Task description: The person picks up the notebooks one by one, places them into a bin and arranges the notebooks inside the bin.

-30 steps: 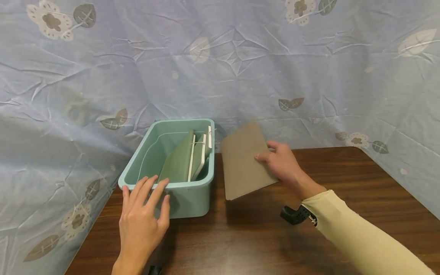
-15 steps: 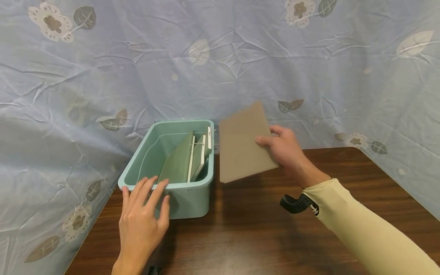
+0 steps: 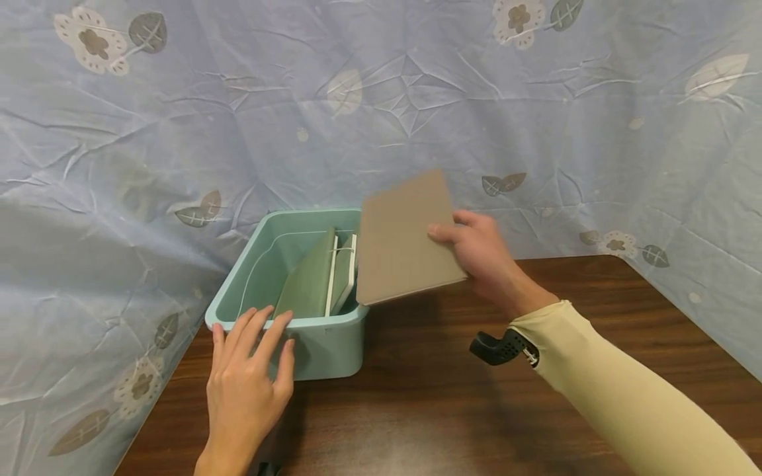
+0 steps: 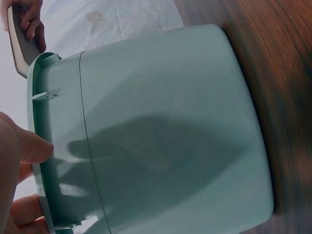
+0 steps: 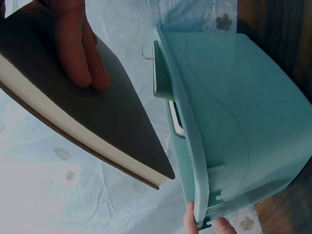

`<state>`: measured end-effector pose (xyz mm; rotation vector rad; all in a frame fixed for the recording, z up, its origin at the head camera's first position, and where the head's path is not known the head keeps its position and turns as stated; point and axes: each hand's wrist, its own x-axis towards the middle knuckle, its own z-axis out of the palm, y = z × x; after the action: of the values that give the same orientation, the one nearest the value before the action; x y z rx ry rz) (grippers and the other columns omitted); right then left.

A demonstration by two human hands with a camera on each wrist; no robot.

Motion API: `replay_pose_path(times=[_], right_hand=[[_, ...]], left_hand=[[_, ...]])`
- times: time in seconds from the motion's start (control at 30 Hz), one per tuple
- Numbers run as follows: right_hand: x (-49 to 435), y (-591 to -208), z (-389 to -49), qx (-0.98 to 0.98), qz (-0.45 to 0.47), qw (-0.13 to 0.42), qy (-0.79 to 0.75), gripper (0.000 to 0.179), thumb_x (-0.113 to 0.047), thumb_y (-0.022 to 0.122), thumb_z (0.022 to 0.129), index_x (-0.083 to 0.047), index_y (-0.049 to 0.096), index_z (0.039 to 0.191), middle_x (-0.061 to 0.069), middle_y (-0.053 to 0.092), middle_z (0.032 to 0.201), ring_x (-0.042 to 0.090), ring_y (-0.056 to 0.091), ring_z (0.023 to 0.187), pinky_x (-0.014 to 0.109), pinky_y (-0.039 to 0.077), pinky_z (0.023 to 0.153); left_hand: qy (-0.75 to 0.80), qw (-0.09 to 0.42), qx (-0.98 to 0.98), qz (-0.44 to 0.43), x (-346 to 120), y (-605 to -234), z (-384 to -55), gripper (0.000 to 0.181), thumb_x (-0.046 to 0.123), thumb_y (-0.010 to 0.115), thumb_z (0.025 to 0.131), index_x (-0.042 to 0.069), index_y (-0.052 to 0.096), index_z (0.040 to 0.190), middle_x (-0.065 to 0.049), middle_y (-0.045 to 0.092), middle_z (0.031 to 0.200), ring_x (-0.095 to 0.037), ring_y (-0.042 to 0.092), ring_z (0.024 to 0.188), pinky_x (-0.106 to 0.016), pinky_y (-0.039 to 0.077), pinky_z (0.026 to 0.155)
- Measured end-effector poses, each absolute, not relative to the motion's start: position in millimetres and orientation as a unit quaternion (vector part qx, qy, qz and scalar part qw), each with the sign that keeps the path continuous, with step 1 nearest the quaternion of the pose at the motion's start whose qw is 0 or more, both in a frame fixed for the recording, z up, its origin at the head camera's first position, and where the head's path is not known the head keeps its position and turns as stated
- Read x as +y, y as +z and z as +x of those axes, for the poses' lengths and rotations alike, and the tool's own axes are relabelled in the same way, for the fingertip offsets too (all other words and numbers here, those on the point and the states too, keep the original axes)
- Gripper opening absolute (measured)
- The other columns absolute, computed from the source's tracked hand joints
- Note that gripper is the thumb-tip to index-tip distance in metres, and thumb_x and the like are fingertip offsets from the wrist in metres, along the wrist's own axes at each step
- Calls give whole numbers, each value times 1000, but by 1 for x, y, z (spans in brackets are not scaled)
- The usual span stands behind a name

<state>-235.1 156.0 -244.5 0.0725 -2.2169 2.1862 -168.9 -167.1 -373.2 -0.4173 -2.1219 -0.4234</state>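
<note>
In the head view my right hand (image 3: 482,254) grips a book (image 3: 405,238) with a plain grey-brown cover by its right edge, thumb on the near face. The book is raised and tilted, overlapping the right rim of a pale green plastic bin (image 3: 330,354). Its thick cream page block shows in the right wrist view, where the fingers (image 5: 73,53) lie on the dark cover (image 5: 105,114). My left hand (image 3: 247,383) rests loosely on the bin's near rim, fingertips over it and thumb outside. Inside the bin, green-covered books (image 3: 306,284) lean with white page edges visible.
The bin stands at the left of a dark brown wooden table (image 3: 417,410). A pale blue floral cloth (image 3: 411,86) hangs behind and at both sides. A black strap (image 3: 503,347) is on the right wrist, beside a cream sleeve (image 3: 625,390).
My right hand has raised the book, then carried it left until it covers part of the bin's right rim. My left hand keeps its place on the near rim.
</note>
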Motion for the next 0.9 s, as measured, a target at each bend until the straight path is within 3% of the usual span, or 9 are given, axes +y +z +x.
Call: replay_pose_path(times=[0.57,0.9], right_hand=[[139,-245,-241,-668,35,-14,743,37,-12,57,98,1,53,132,4,68,96,15,71,80,35,60,70],[122,-252,-250,-651,41,-36,757,40,-8,48,102,1,39,140,16,58,120,22,66,99,41,60,80]], left_hand=[[-177,444,-863,-166,-166,-373,-167,36,22,61,91,13,68,125,-15,63,131,-38,53,128,-72,22,113],[-182,439,-865,-164,-165,-373,-166,35,24,61,92,13,68,125,-15,63,131,-38,52,130,-72,22,113]])
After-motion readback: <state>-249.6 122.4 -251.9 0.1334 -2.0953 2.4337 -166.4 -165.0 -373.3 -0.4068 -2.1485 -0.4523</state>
